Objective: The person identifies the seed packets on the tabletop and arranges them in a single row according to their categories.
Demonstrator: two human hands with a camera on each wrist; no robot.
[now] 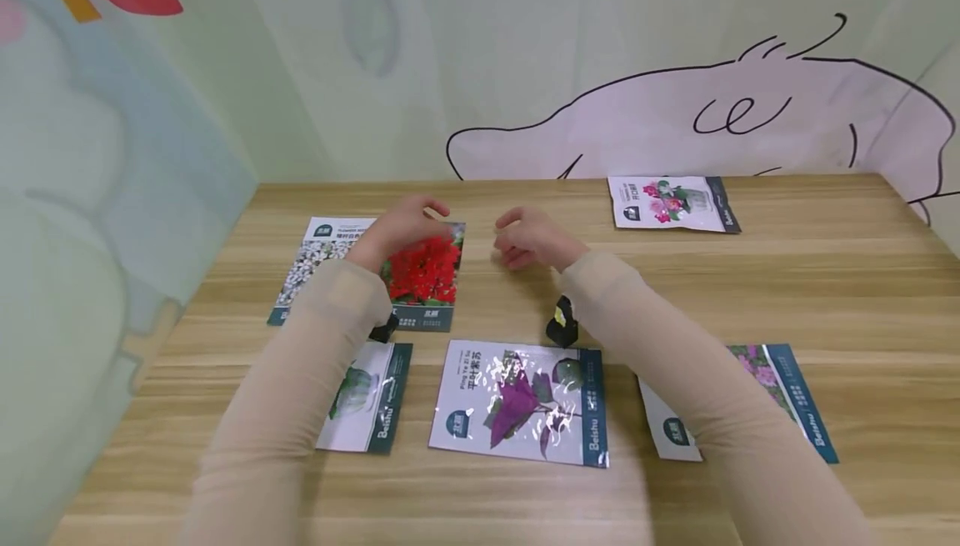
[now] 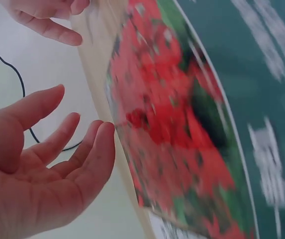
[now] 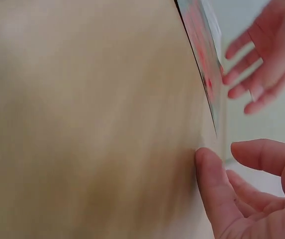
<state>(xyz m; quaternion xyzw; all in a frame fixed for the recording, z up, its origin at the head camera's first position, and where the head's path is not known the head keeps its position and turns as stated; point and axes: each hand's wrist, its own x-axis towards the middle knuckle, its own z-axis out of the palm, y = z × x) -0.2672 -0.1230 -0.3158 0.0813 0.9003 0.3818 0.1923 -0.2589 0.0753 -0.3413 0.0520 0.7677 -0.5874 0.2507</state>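
My left hand (image 1: pixel 405 229) is above a seed packet with red flowers (image 1: pixel 423 279), its fingers loosely bent and holding nothing. In the left wrist view that red-flower packet (image 2: pixel 167 114) fills much of the frame, close by the fingertips. Just right of it, my right hand (image 1: pixel 534 239) is near the wooden table with nothing in its grip. Its thumb and fingers stand apart in the right wrist view. Partly under the left forearm in the head view lies a white-flower packet (image 1: pixel 303 267), side by side with the red one.
Along the front of the table (image 1: pixel 487 496) lie a purple-leaf packet (image 1: pixel 517 404), a packet with green leaves (image 1: pixel 360 400) and one with pink flowers (image 1: pixel 780 379), the last partly hidden by the right sleeve. Another packet (image 1: pixel 671 204) lies at the back right, by the printed backdrop (image 1: pixel 487 46).
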